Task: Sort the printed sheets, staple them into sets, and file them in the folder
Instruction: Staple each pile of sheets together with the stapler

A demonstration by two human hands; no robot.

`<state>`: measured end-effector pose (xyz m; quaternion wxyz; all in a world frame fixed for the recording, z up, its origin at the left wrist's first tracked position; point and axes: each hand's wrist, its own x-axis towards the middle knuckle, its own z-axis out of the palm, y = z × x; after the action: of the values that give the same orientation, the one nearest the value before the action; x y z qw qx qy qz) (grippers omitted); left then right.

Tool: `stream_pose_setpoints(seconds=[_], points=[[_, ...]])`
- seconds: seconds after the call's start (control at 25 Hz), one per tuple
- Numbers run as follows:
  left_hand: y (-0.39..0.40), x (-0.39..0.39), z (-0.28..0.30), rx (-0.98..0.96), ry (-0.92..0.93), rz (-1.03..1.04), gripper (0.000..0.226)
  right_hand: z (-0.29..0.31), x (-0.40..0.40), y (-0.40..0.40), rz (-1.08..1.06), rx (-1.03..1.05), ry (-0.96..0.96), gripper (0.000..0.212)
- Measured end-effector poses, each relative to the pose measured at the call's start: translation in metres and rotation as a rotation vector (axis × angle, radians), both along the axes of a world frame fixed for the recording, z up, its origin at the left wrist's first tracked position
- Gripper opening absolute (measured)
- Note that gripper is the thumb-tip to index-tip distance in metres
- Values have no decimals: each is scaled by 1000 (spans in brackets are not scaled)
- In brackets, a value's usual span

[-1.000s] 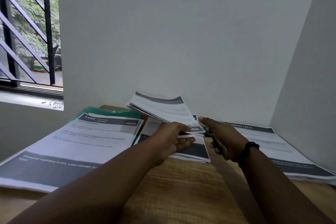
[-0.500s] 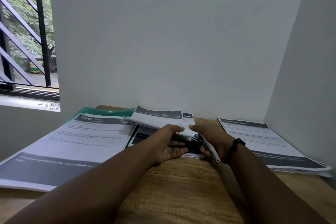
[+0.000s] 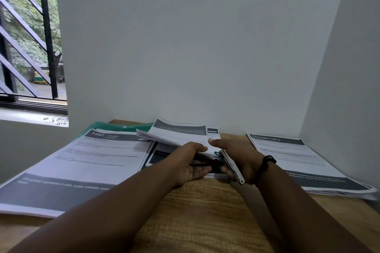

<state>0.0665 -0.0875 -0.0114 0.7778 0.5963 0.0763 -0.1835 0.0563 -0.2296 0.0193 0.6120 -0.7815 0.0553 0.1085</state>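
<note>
three paper piles share the wooden desk [image 3: 197, 211], which sits pushed into a white-walled corner. on the left lies a big stack headed "1492 kitchen" [image 3: 96, 162], spread over a green plastic folder [image 3: 115, 125] whose far edge shows beyond it near the wall. on the right lies a stack headed "dressing table" [image 3: 292, 160], its near corner reaching out to the desk's right edge beside the side wall. between them is a middle pile [image 3: 158, 155], partly hidden under the hands.

the left hand [image 3: 190, 163] grips a set of printed sheets [image 3: 181, 134], thumb on top and fingers curled beneath, so the set tilts up off the middle pile with its far end fanned slightly over the kitchen stack's corner. the right hand [image 3: 236, 158] is clamped round a small stapler [image 3: 229, 163], whose mouth meets the near right corner of the held set; whether the paper is fully inside the jaws cannot be told. a black band [image 3: 265, 165] circles the right wrist.

bare wood lies open in front, between the forearms and toward the near edge. the back wall stands close behind the sheets. a barred window [image 3: 30, 37] sits at upper left, well away from the work.
</note>
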Motion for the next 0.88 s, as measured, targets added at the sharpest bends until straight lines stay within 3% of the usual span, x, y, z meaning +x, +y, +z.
stream_pose_setpoints(seconds=[0.4, 0.76, 0.88], points=[[1, 4, -3, 19, -13, -7, 14, -1, 0, 3, 33, -34, 61, 38], [4, 6, 2, -104, -41, -26, 6, -3, 6, 0, 139, -3, 77, 40], [5, 4, 9, -141, -71, 9, 8, 6, 10, -21, 123, 38, 101, 32]])
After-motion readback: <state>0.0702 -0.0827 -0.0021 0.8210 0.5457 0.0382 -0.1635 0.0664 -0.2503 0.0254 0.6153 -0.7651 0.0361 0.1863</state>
